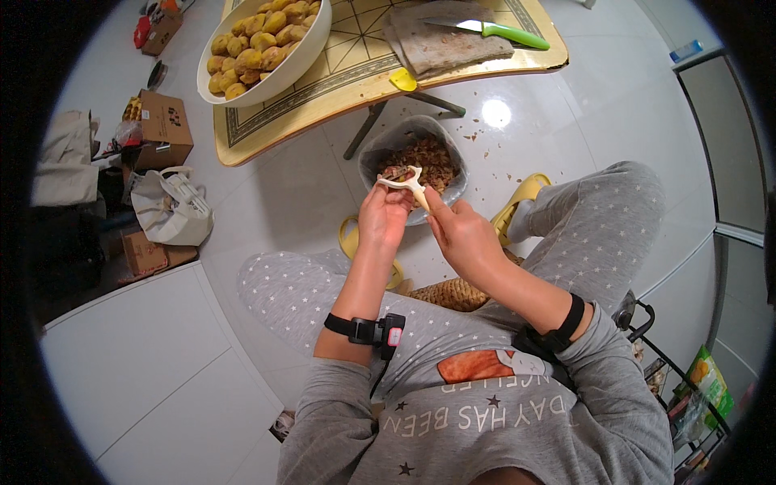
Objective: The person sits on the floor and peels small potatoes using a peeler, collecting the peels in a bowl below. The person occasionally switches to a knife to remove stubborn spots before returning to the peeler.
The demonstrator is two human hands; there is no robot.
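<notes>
My right hand [464, 233] grips the handle of a cream-coloured Y-shaped peeler [415, 185]. Close against its head is my left hand [385, 212], palm up with curled fingers; a small brownish piece shows by the blade, and whether the fingers hold it I cannot tell. Both hands are over the near side of a waste bin [367, 154] lined with a clear bag, which contains brown peelings [433, 160]. A white bowl [309, 66] heaped with peeled yellow potatoes or similar tubers [264, 41] stands on the low wooden table [339, 100].
On the table lie a green-handled knife [515, 35] on grey cloths [448, 51] and a yellow scraper-like piece [403, 79]. Peel scraps dot the floor. Cardboard boxes [167, 127] and a white bag [170, 206] stand left; a black rack [682, 379] stands right.
</notes>
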